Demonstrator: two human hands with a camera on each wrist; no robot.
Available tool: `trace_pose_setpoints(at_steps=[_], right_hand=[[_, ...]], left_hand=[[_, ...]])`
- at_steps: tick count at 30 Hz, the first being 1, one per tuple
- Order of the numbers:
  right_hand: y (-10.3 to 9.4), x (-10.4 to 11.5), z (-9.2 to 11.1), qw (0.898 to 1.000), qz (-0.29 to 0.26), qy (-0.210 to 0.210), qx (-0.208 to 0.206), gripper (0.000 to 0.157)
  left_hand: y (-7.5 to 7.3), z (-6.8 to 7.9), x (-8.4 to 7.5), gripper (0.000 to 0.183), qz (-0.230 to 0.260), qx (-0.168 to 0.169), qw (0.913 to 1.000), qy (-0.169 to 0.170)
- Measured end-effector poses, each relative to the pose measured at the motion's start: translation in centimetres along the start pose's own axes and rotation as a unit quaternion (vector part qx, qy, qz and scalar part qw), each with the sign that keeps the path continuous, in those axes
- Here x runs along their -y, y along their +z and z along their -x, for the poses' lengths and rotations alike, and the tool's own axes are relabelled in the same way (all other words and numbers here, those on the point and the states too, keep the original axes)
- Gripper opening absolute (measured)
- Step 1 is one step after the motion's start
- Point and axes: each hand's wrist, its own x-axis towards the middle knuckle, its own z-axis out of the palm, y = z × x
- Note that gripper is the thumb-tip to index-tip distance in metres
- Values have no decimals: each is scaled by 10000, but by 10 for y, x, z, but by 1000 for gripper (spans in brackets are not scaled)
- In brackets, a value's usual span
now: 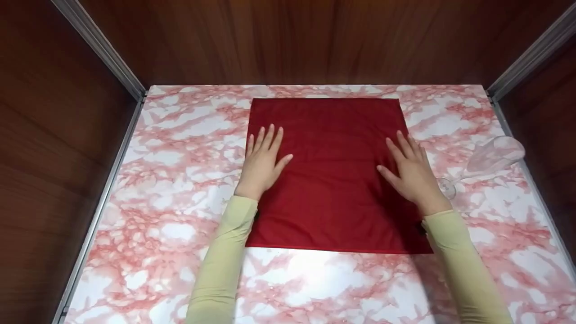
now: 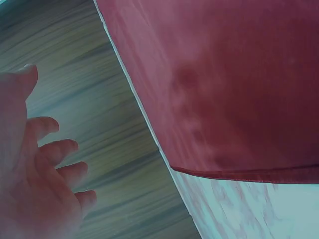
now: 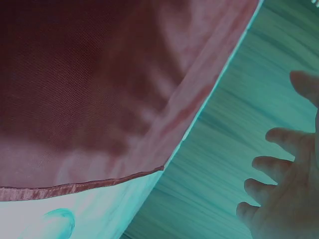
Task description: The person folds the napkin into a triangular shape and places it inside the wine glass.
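Note:
A dark red square cloth (image 1: 328, 193) lies spread flat on the tabletop, lightly creased. Over its left edge is my left hand (image 1: 261, 166), palm down with fingers straight and spread. My right hand (image 1: 411, 173) is likewise spread over the right edge. Both wrist views show a gap between the hand and the cloth, with hand shadows falling on the fabric; neither hand holds anything. Just right of the right hand, a clear stemmed glass (image 1: 495, 155) lies on its side, its round foot (image 1: 447, 188) close to that wrist.
The tabletop (image 1: 180, 202) has a red and white marbled surface. Brown wood-grain panels (image 1: 315, 40) stand behind it and at both sides, with grey metal strips (image 1: 101, 49) at the corners. The glass bowl reaches the table's right edge.

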Motion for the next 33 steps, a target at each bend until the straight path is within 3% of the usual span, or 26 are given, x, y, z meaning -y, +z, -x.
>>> trace_pose_setpoints(at_steps=[15,33], right_hand=[[-5,-5,35,9996,-9,-216,-156,68],[-14,-10,78,9995,-70,6,-315,69]], left_hand=[[3,9,-29,70,-48,64,9989,463],[9,16,-77,71,-418,201,9911,1247]])
